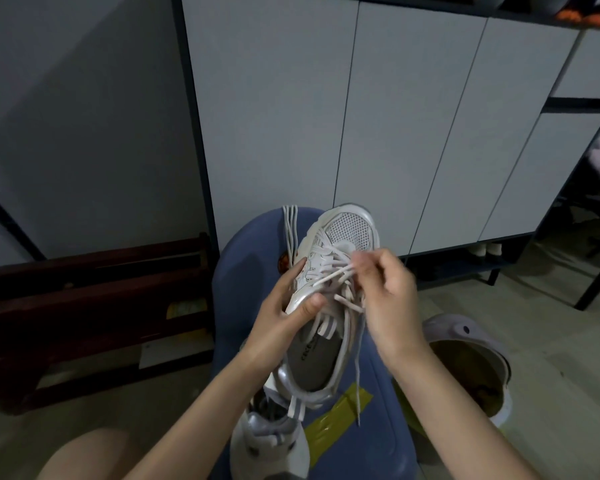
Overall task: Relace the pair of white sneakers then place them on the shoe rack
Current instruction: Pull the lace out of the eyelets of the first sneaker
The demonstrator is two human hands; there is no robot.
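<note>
A white sneaker point(340, 244) with a mesh toe is held over a blue seat point(243, 271), toe pointing away from me. My left hand point(288, 306) grips its left side, thumb on the silver edge by the opening. My right hand point(385, 282) pinches a white lace point(329, 277) above the eyelets; the fingers are blurred. A loose lace end point(358, 372) hangs down the right side. The second white sneaker point(267, 441) stands below, between my arms. A spare bundle of laces point(290, 233) lies on the seat, left of the toe.
A white cabinet point(395, 116) with dark frame stands behind; shoes point(487, 251) sit on its low shelf. Dark wooden furniture point(94, 306) is at left. At right, on the floor, a white bucket point(471, 368). Yellow tape point(340, 410) crosses the seat.
</note>
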